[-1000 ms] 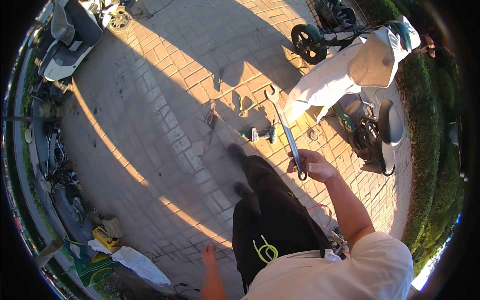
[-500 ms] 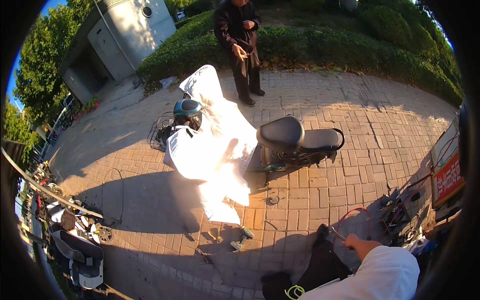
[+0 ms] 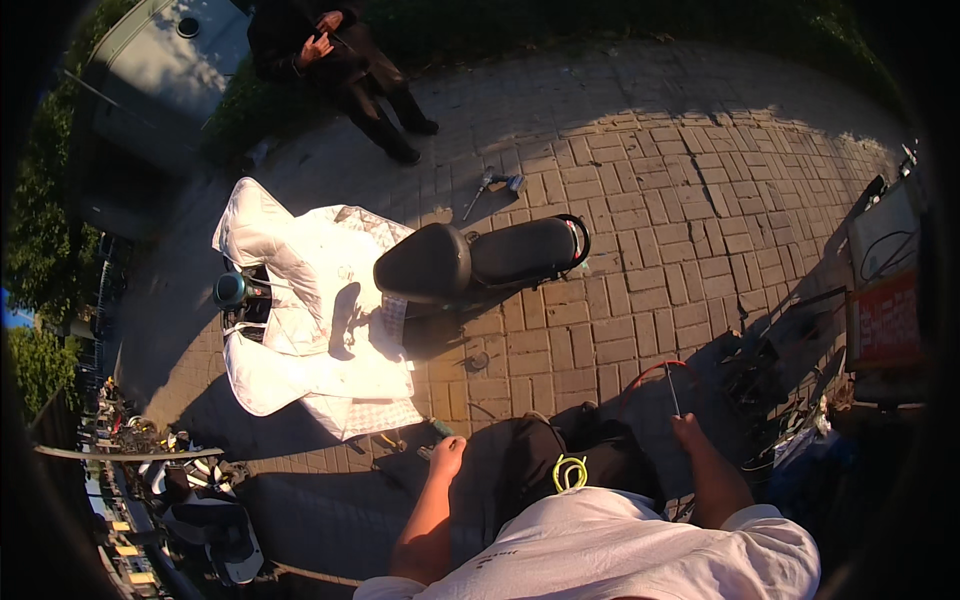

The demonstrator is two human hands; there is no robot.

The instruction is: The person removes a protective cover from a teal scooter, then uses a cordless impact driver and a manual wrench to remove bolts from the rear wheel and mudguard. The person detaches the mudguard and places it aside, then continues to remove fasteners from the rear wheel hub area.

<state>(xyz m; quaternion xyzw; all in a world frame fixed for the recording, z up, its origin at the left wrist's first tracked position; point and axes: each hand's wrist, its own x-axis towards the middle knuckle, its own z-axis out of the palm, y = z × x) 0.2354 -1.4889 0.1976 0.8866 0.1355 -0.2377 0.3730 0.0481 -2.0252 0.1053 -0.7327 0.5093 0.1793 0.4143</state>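
My right hand (image 3: 686, 428) is closed around the end of a slim metal wrench (image 3: 673, 390), which points away from me above the shaded paving. My left hand (image 3: 452, 450) hangs low with its fingers curled, and nothing shows in it. Just beyond it, a green power tool (image 3: 440, 427) lies on the ground, partly covered by the hand. An electric scooter with a black seat (image 3: 525, 250) stands in front of me. A white quilted cover (image 3: 310, 270) drapes over its front, and a teal headlamp housing (image 3: 230, 289) sticks out at the left.
A person in dark clothes (image 3: 350, 80) stands beyond the scooter. Another cordless drill (image 3: 493, 190) lies on the bricks at its far side. A red hose (image 3: 640, 377) curls near my right hand. Parked scooters (image 3: 215, 530) stand at the left, and a red sign (image 3: 885, 320) at the right.
My view has tilted down and shifted, so the scooter appears farther left. My left hand has come into sight. The wrench stays in my right hand, and the other person's hands have come together.
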